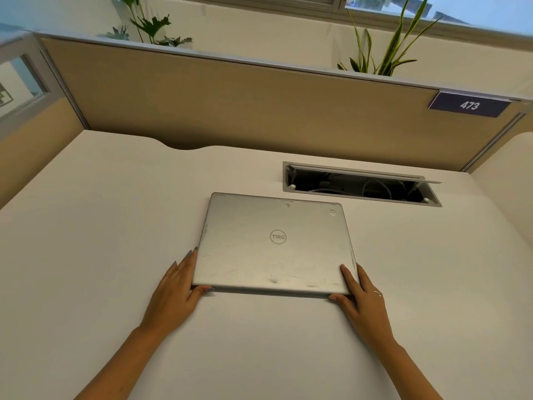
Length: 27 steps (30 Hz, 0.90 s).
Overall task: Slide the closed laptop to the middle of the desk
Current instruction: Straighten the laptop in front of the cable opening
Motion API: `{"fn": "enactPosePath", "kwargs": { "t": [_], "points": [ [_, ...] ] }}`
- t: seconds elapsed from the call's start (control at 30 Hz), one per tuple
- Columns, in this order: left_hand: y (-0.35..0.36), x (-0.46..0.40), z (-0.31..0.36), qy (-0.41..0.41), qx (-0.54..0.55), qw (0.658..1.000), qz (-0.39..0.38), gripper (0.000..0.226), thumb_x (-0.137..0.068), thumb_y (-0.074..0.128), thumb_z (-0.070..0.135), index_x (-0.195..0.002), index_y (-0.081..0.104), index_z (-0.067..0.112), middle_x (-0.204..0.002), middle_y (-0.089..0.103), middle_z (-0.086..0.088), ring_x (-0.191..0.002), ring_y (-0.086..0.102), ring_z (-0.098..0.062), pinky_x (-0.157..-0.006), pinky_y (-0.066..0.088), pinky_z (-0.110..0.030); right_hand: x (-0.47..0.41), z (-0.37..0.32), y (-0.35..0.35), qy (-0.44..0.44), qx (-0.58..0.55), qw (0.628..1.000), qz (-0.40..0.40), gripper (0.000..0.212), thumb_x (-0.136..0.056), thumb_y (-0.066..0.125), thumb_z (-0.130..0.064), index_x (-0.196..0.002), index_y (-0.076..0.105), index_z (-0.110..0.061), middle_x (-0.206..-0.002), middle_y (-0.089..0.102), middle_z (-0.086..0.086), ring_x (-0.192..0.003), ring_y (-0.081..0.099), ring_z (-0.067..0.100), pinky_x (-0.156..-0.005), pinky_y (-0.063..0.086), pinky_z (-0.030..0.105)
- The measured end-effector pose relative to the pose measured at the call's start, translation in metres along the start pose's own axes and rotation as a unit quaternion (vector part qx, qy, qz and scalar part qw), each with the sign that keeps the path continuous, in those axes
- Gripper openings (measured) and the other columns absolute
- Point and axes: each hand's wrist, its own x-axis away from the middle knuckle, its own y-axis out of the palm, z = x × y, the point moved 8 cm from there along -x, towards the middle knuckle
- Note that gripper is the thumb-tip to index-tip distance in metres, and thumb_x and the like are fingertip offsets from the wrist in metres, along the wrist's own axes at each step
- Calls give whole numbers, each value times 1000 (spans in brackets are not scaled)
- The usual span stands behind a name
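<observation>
- Left hand (176,287) and right hand (362,295) each grip a near corner of the scuffed, closed silver metal laptop (274,243), thumbs under its front edge.
- It lies flat mid-desk on the smooth white desk (101,226), long axis left-right, just before the open rectangular cable hatch (360,184).
- Tan fabric partition (230,102) behind.

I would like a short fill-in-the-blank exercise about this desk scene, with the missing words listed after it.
1. The laptop lies on the desk with its lid ____.
2. The left hand and the right hand hold the laptop at its two ____ corners.
3. The sign on the partition shows the number ____.
4. The cable hatch behind the laptop stands ____.

Missing words: closed; near; 473; open
</observation>
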Motion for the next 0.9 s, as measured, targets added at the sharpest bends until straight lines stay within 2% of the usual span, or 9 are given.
{"fn": "enactPosePath", "kwargs": {
  "t": [0.1, 0.27, 0.37, 0.47, 0.53, 0.63, 0.7, 0.9],
  "points": [
    [0, 0, 0, 1, 4, 1000, -1, 96, -78, 14, 79, -149, 16, 15, -153, 27, -2, -134, 26, -10, -114, 15, -28, -1, 2, 0, 9, 3, 1000, -2, 82, -79, 32, -75, -142, 40, -23, -150, 36, 14, -122, 51, 36, -102, 38, 42],
    [1, -1, 0, 10, 4, 1000, -5, 95, -80, 16, 78, -149, 16, 14, -153, 26, -1, -137, 30, -14, -115, 16, -30, -1, 4, 1, 15, 5, 1000, -2, 85, -77, 29, -81, -142, 38, -27, -149, 37, 14, -126, 48, 33, -105, 39, 46],
    [1, 0, 1, 17, 2, 1000, -6, 96, -80, 14, 78, -150, 13, 13, -152, 18, 3, -137, 21, -8, -116, 13, -30, -1, 1, 3, 32, 18, 999, 5, 93, -71, 28, -86, -143, 36, -28, -151, 34, 14, -132, 40, 33, -108, 34, 46],
    [7, -2, 5, 31, -6, 999, -19, 91, -84, 15, 75, -150, 3, 15, -158, 3, 2, -145, 3, -11, -119, 7, -38, 0, -7, 8, 46, 44, 998, 9, 98, -70, 22, -87, -146, 29, -25, -156, 22, 14, -141, 25, 31, -112, 26, 46],
    [10, -5, 10, 12, -20, 1000, -11, 86, -87, 16, 70, -151, 8, 13, -159, -1, -2, -146, -5, -14, -118, 3, -41, 2, -14, 12, 40, 72, 996, 17, 96, -75, 17, -84, -147, 27, -22, -158, 17, 14, -145, 16, 30, -115, 21, 46],
    [13, -13, 30, -5, -69, 998, -1, 83, -92, 10, 63, -145, 28, 3, -157, 16, -15, -145, 8, -26, -115, 12, -49, 1, -26, 22, 29, 106, 994, 13, 88, -84, 8, -75, -149, 22, -18, -160, 11, 10, -147, 5, 25, -118, 7, 41],
    [17, -15, 42, -6, -92, 996, -3, 79, -94, 10, 58, -141, 36, 0, -153, 28, -18, -143, 20, -30, -114, 18, -50, 0, -31, 25, 34, 116, 993, 13, 86, -86, 2, -71, -149, 21, -15, -160, 13, 9, -147, 6, 24, -117, 3, 38],
    [18, -14, 46, 2, -124, 992, 4, 72, -97, 15, 51, -139, 39, -3, -147, 38, -20, -138, 34, -32, -113, 24, -46, -1, -33, 27, 48, 111, 993, 14, 87, -87, -2, -67, -148, 23, -11, -159, 18, 8, -147, 11, 23, -118, 11, 41]
  ]
}}
